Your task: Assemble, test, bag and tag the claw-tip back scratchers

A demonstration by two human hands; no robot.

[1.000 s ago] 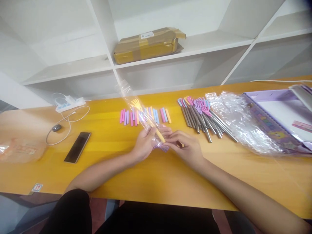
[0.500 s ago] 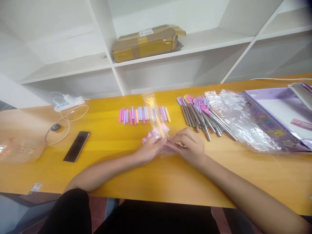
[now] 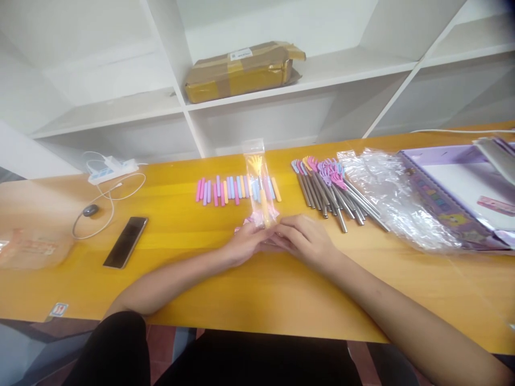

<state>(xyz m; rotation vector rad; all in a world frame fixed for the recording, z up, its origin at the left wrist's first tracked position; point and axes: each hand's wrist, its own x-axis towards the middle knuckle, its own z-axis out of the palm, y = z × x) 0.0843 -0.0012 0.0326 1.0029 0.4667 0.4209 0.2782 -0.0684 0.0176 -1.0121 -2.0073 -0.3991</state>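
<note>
Both hands meet at the lower end of a clear plastic bag (image 3: 257, 147), which points away from me. Inside it lies a yellow back scratcher (image 3: 264, 201) with a hand-shaped head and a metal shaft. My left hand (image 3: 245, 242) is closed on the bag's near end from the left. From the right, my right hand (image 3: 301, 240) pinches the same end, its fingertips against my left thumb. Pink-and-white printed pieces (image 3: 254, 217) lie partly hidden under the bag. Behind the bag runs a row of coloured handle sleeves (image 3: 223, 190), pink, purple, blue and yellow.
Right of the hands lies a pile of back scratchers (image 3: 330, 185) with bare metal shafts. Beyond it are clear plastic bags (image 3: 402, 209) and a purple box (image 3: 446, 201). A phone (image 3: 126, 242), a cable (image 3: 108, 228) and a power strip (image 3: 112, 170) lie left. A taped parcel (image 3: 241, 72) sits on the shelf.
The bag with the yellow back scratcher has swung more upright, its far end shifting right and away. My right hand has moved left, its fingers closing in against my left hand.
</note>
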